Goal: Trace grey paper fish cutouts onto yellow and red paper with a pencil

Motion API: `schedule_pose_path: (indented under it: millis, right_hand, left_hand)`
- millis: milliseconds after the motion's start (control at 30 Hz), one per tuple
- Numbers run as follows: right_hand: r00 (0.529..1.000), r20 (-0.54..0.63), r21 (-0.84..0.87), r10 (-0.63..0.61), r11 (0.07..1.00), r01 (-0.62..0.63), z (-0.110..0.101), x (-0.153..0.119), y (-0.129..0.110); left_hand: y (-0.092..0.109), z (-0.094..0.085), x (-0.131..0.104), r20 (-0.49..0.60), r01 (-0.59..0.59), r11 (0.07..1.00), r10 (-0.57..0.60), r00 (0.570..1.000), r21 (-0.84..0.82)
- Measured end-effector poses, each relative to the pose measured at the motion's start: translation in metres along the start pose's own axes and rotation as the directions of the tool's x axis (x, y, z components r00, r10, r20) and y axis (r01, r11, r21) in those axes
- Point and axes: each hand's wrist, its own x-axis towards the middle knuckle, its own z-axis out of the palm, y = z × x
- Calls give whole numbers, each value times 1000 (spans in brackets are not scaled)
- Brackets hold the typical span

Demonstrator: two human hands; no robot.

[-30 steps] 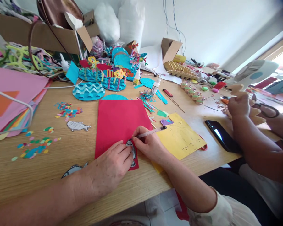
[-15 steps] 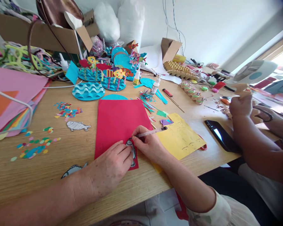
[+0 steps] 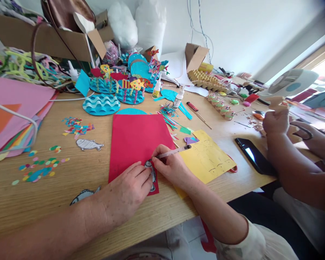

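Template: small grey paper fish cutout point(image 3: 151, 172) lying on the near corner of the red paper sheet point(image 3: 137, 141), at about 6 o'clock on the counter point(image 3: 56, 195).
Left hand point(image 3: 124, 193): fingers point(image 3: 141, 173) pressed flat on the cutout, pinning it to the sheet.
Right hand point(image 3: 172, 167): fingers clenched around a pen point(image 3: 173, 151), its tip at the cutout's upper edge.
Handling: likely feather-light, thin and floppy; it probably slides on smooth paper and creases easily, so hold it by flat pressure on the body, clear of the outline.
Neighbours: yellow sheet point(image 3: 208, 159) at 3 o'clock; second fish cutout point(image 3: 89, 144) at 9 o'clock.
Co-worker: a hand point(image 3: 276, 121) at 2 o'clock holds a cardboard piece.
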Motion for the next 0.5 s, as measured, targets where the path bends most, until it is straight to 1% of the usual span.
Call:
schedule_pose_path:
  millis: [167,500]
  right_hand:
    - [1000,-15,-11,-3,1000,3,-1,0,1]
    - [1000,-12,-76,-19,997,18,-1,-2,0]
  left_hand:
    - [0,0,0,-38,6,1000,-6,999,4]
    - [0,0,-1,27,3,1000,-2,1000,-18]
